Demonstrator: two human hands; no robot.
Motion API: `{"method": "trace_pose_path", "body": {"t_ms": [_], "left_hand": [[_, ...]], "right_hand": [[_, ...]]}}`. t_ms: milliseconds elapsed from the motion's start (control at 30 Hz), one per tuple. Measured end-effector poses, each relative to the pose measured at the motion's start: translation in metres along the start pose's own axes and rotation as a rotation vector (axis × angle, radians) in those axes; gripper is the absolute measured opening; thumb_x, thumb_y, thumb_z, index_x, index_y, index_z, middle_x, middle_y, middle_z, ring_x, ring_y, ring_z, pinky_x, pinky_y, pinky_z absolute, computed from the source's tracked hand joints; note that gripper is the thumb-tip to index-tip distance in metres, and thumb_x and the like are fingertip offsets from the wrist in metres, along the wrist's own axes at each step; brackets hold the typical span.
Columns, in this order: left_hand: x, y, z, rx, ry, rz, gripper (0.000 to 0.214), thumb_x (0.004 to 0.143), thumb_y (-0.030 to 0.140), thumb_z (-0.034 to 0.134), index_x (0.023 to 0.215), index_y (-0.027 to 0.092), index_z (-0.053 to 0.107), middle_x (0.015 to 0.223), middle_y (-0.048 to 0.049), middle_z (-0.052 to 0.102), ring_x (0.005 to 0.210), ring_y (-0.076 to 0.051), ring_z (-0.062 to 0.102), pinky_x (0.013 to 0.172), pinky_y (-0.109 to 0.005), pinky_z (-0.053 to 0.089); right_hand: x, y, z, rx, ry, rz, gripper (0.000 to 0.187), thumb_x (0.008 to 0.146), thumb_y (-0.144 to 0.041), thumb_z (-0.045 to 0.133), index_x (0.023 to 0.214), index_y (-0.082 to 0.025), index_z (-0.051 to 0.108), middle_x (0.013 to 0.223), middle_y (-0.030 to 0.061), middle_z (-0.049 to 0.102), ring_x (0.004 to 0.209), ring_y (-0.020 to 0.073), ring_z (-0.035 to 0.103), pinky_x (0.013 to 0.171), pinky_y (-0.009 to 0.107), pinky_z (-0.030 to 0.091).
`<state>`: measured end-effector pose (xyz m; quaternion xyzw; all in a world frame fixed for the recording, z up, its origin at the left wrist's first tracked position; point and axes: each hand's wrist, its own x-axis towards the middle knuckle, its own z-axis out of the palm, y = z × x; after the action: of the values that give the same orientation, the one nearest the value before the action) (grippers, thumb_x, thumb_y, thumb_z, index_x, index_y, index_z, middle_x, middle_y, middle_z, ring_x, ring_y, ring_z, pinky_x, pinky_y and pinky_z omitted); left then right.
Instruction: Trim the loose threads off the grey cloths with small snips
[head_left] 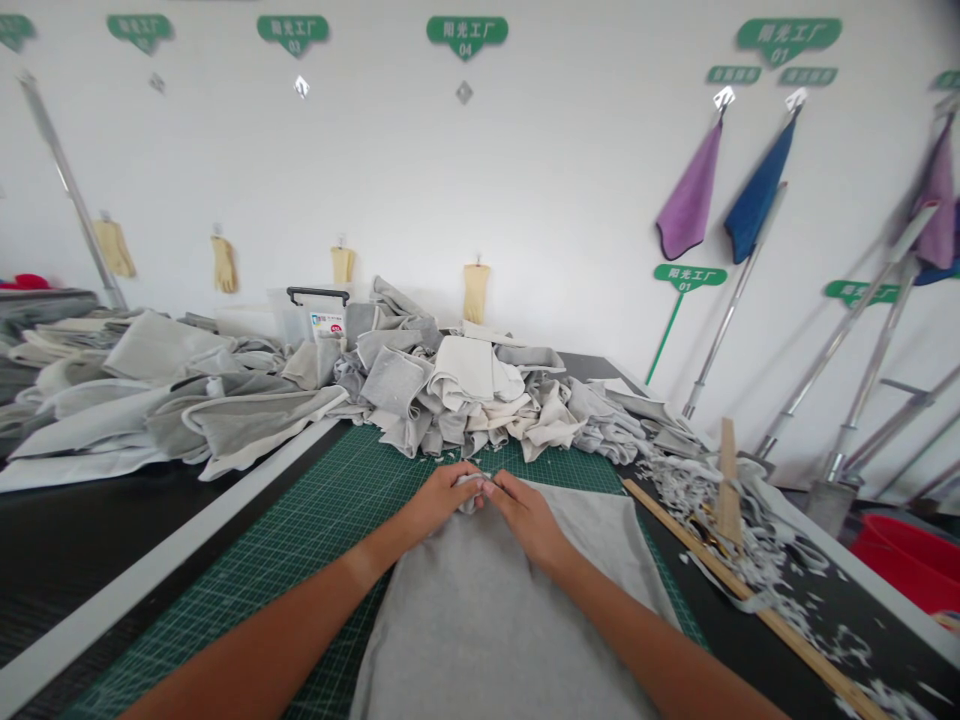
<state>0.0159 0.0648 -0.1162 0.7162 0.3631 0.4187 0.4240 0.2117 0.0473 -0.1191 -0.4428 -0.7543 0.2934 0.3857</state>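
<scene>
A large piece of grey cloth (517, 620) lies spread over the green cutting mat (300, 560), reaching down to the bottom of the view. My left hand (448, 497) pinches the cloth's far edge, where it is bunched up. Close beside it, my right hand (525, 510) grips the same edge, thumb and fingers pressed together. The two hands nearly touch at the fingertips. Whatever part of the edge sits between the fingers is mostly hidden.
Beyond the mat is a heap of grey and white cloth pieces (465, 375), with more cloths (150, 400) at left. On the right lie a wooden ruler (750, 590), a short wooden strip (727, 480), scissors and fabric scraps (780, 570). A clear box (296, 320) stands behind.
</scene>
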Motion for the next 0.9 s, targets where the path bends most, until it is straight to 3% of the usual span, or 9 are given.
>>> {"method": "trace_pose_path", "body": {"t_ms": [300,533,900], "left_hand": [[0.0025,-0.0039,0.0020,-0.078,0.030,-0.008,0.029,0.091,0.040,0.060,0.082,0.013,0.066,0.074,-0.0010,0.064,0.069,-0.013,0.055,0.067,-0.021,0.041],[0.0014,-0.0007,0.0023,-0.082,0.027,-0.011,0.027,0.092,0.038,0.059,0.083,0.014,0.066,0.074,-0.0013,0.064,0.071,-0.013,0.056,0.069,-0.022,0.042],[0.0014,-0.0018,0.0024,-0.053,0.022,-0.023,0.028,0.092,0.039,0.059,0.081,0.014,0.065,0.073,-0.0012,0.065,0.069,-0.013,0.056,0.067,-0.022,0.041]], "right_hand": [[-0.0002,-0.0006,0.0016,-0.013,0.006,0.017,0.037,0.100,-0.052,0.047,0.082,-0.021,0.054,0.078,-0.0039,0.058,0.076,0.0147,0.052,0.067,0.024,0.032],[-0.0013,0.0008,0.0023,-0.020,0.015,0.031,0.036,0.099,-0.050,0.048,0.079,-0.021,0.047,0.075,-0.0048,0.053,0.073,0.0142,0.049,0.065,0.024,0.031],[0.0000,0.0037,0.0012,0.002,0.001,-0.013,0.037,0.101,-0.049,0.045,0.077,-0.020,0.047,0.073,-0.0044,0.048,0.072,0.0136,0.047,0.065,0.024,0.030]]}}
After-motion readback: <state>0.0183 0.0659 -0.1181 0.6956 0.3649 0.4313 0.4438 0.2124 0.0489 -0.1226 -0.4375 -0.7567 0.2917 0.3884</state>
